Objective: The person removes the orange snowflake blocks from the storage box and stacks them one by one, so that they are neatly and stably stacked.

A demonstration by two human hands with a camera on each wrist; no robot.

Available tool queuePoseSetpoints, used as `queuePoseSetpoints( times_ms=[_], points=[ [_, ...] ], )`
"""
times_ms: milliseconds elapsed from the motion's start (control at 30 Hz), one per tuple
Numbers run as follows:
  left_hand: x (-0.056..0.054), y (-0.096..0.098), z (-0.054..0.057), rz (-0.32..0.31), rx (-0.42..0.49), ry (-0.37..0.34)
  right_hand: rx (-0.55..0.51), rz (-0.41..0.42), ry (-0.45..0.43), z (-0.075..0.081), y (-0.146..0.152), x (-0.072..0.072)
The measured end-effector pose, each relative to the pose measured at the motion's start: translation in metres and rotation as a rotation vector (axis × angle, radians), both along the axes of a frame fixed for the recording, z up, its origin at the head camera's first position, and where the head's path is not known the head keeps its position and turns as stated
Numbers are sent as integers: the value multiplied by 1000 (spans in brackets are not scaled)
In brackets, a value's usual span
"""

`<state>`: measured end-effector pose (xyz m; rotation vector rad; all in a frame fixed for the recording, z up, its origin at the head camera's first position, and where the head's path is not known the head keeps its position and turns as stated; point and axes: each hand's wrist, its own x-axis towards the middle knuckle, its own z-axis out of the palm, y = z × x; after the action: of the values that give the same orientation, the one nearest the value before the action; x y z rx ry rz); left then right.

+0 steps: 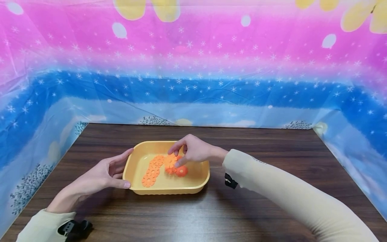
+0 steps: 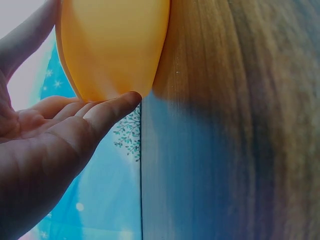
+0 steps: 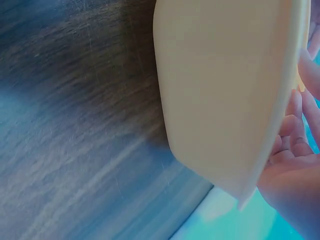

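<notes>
At the nine o'clock end of the yellow tray (image 1: 169, 192), the left hand (image 1: 101, 173) touches the rim unclenched, thumb near eight and extended forefinger near ten. The yellow tray sits on the table (image 1: 169, 215). Inside, a row of notched orange discs (image 1: 153, 170) runs from eight o'clock toward eleven. Beyond it, the right hand (image 1: 196, 149), over the rim from two o'clock, pinches another orange disc (image 1: 171, 161) between thumb and fingers; a darker orange disc (image 1: 181, 171) lies toward four
</notes>
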<state>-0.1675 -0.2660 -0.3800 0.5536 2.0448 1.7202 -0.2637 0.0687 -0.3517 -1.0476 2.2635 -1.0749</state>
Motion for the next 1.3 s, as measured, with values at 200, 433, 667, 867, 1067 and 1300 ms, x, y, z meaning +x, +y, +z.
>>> queuePoseSetpoints(
  times_ms=[200, 433, 667, 867, 1067, 1300],
  points=[
    [0, 0, 0, -5, 4, 5, -10, -12, 13, 8, 10, 2],
    [-1, 0, 0, -9, 11, 8, -16, -44, 1, 20, 27, 4],
    [-1, 0, -1, -9, 15, 4, -15, -59, 49, 26, 47, 2],
    [-1, 0, -1, -16, 22, 9, -7, -95, 67, 27, 62, 3],
    [-2, 0, -1, -16, 22, 10, -16, -140, 54, 28, 78, 5],
    [-1, 0, -1, 1, 0, 7, -10, -215, 33, 23, 100, 5]
  ],
)
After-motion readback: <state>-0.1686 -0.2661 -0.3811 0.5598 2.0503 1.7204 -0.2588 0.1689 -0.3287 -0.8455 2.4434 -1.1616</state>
